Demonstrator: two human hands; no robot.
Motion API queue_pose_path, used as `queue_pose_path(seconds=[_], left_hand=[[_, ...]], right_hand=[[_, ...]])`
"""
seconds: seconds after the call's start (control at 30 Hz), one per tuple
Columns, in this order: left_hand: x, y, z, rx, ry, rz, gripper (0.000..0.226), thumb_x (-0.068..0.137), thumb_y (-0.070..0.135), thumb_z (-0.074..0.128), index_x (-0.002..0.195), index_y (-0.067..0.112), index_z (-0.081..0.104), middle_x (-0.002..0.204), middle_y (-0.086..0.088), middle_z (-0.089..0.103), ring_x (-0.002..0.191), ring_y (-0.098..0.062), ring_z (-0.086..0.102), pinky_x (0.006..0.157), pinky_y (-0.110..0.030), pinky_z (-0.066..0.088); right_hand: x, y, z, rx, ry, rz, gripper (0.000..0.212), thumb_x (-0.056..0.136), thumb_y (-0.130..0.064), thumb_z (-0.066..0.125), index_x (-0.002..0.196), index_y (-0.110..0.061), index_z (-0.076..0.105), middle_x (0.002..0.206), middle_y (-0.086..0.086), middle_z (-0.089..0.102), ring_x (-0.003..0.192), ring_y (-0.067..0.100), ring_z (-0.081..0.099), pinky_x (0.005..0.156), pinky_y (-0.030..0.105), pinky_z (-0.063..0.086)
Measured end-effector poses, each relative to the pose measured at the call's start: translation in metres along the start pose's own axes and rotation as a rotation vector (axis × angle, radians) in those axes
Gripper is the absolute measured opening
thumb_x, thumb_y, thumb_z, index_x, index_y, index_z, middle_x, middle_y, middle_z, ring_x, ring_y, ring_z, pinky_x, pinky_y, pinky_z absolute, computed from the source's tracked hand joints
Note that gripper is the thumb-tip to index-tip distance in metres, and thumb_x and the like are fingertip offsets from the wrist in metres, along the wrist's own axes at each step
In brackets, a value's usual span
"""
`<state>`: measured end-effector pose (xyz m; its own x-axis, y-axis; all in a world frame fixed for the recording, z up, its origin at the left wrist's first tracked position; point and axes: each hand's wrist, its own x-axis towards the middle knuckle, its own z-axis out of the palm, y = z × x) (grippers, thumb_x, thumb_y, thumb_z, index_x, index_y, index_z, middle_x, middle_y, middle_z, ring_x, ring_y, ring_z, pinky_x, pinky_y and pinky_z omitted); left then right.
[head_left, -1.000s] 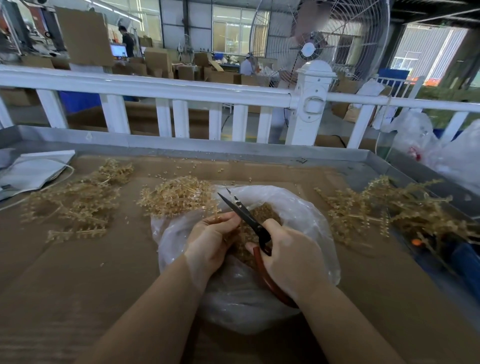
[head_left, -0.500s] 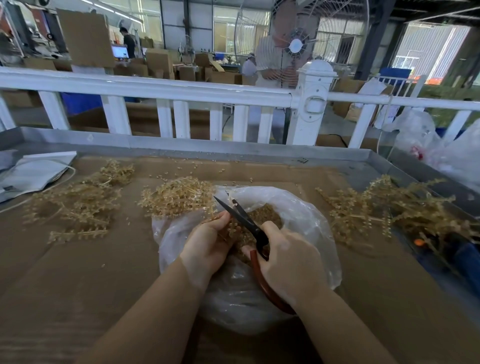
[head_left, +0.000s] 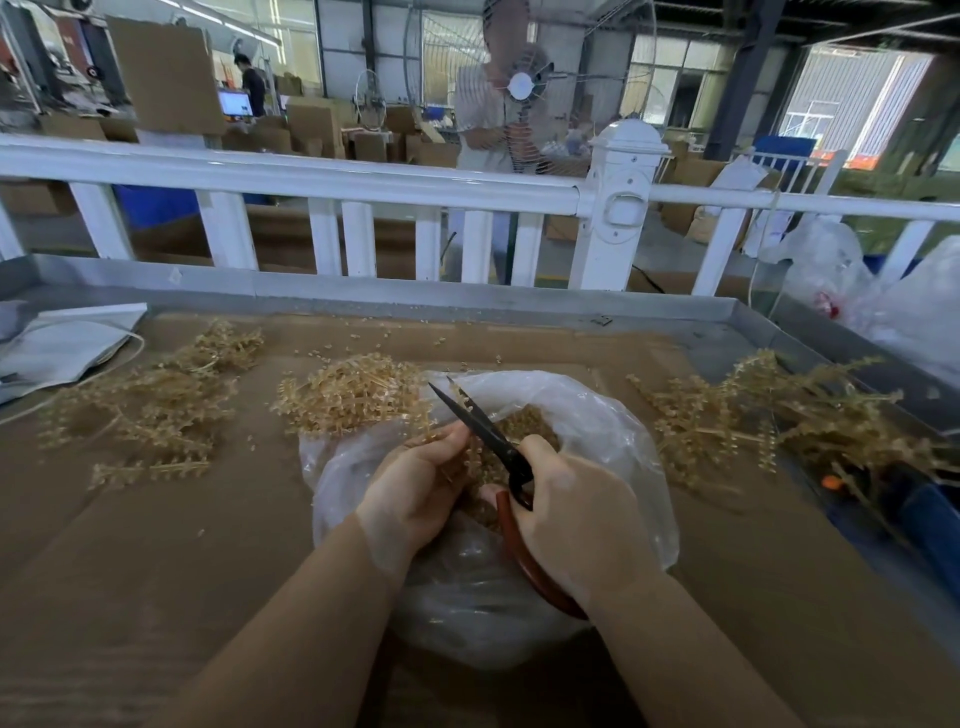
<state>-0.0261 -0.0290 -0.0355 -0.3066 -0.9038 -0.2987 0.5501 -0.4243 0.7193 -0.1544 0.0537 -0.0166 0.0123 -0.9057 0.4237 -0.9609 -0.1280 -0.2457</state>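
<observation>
While in right grip, scissors narrower.

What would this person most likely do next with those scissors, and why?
Probably close the blades on the sprig. The right hand grips the scissors with the blades slightly parted beside that sprig, which the left hand pinches. Both are over the open plastic bag holding cut bits, so the trimmed piece should drop in.
</observation>
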Motion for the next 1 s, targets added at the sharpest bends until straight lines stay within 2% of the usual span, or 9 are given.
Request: queue_pose_path(seconds=[0.13, 0.3, 0.43, 0.57, 0.67, 0.77, 0.9, 1.0], left_hand=[[-0.001, 0.000, 0.000, 0.028, -0.018, 0.004, 0.030, 0.085, 0.000, 0.053, 0.113, -0.005, 0.060, 0.109, -0.021, 0.061, 0.094, -0.029, 0.060, 0.092, -0.039, 0.047], [-0.001, 0.000, -0.001, 0.050, -0.011, 0.035, 0.015, 0.087, -0.006, 0.050, 0.094, -0.002, 0.063, 0.095, -0.016, 0.065, 0.086, -0.025, 0.063, 0.090, -0.036, 0.048], [0.000, -0.002, 0.002, 0.077, 0.022, 0.076, 0.013, 0.084, -0.009, 0.053, 0.084, 0.001, 0.061, 0.086, -0.013, 0.065, 0.078, -0.022, 0.062, 0.075, -0.032, 0.050], [0.004, -0.004, -0.001, 0.095, 0.070, 0.074, 0.013, 0.085, -0.008, 0.054, 0.087, 0.001, 0.064, 0.081, -0.012, 0.070, 0.082, -0.023, 0.064, 0.082, -0.036, 0.050], [0.008, -0.002, -0.002, 0.030, 0.093, 0.020, 0.014, 0.087, -0.002, 0.055, 0.093, 0.004, 0.066, 0.092, -0.013, 0.069, 0.093, -0.026, 0.063, 0.092, -0.039, 0.047], [0.011, -0.001, -0.001, -0.097, 0.108, -0.007, 0.015, 0.090, -0.001, 0.053, 0.086, 0.007, 0.065, 0.087, -0.008, 0.068, 0.087, -0.021, 0.062, 0.080, -0.032, 0.049], [0.014, 0.000, -0.002, -0.133, 0.167, 0.000, 0.017, 0.092, 0.000, 0.052, 0.083, 0.009, 0.064, 0.066, -0.001, 0.070, 0.080, -0.017, 0.061, 0.077, -0.030, 0.047], [0.014, 0.001, -0.002, -0.143, 0.171, -0.003, 0.016, 0.091, 0.001, 0.053, 0.084, 0.008, 0.065, 0.065, -0.002, 0.071, 0.084, -0.020, 0.062, 0.073, -0.031, 0.050]], right_hand=[[-0.002, 0.001, 0.000, -0.005, 0.000, 0.012, 0.028, 0.090, -0.058, 0.049, 0.092, -0.030, 0.047, 0.073, -0.012, 0.052, 0.067, 0.005, 0.047, 0.056, 0.014, 0.028], [-0.003, 0.001, 0.001, -0.010, 0.004, 0.017, 0.030, 0.088, -0.059, 0.050, 0.094, -0.030, 0.049, 0.072, -0.013, 0.048, 0.067, 0.005, 0.043, 0.052, 0.008, 0.018], [-0.003, 0.003, 0.002, -0.037, 0.026, 0.013, 0.028, 0.086, -0.057, 0.055, 0.085, -0.031, 0.044, 0.069, -0.012, 0.050, 0.064, 0.007, 0.043, 0.052, 0.016, 0.023], [-0.004, 0.006, 0.002, -0.023, 0.025, 0.024, 0.027, 0.086, -0.056, 0.055, 0.092, -0.029, 0.052, 0.073, -0.011, 0.056, 0.066, 0.006, 0.045, 0.056, 0.016, 0.027], [-0.005, 0.005, 0.003, 0.012, 0.003, 0.027, 0.029, 0.087, -0.059, 0.050, 0.094, -0.031, 0.050, 0.074, -0.011, 0.054, 0.069, 0.007, 0.048, 0.056, 0.016, 0.031], [-0.005, 0.002, 0.004, 0.011, 0.004, 0.034, 0.033, 0.086, -0.061, 0.048, 0.098, -0.031, 0.049, 0.079, -0.010, 0.058, 0.076, 0.010, 0.054, 0.064, 0.022, 0.042], [-0.005, 0.000, 0.002, -0.019, 0.004, 0.034, 0.030, 0.087, -0.060, 0.049, 0.095, -0.031, 0.047, 0.078, -0.010, 0.057, 0.075, 0.011, 0.053, 0.063, 0.021, 0.039], [-0.006, 0.001, 0.000, -0.030, -0.006, 0.021, 0.028, 0.088, -0.059, 0.049, 0.090, -0.033, 0.041, 0.075, -0.011, 0.054, 0.070, 0.009, 0.049, 0.060, 0.020, 0.035]])
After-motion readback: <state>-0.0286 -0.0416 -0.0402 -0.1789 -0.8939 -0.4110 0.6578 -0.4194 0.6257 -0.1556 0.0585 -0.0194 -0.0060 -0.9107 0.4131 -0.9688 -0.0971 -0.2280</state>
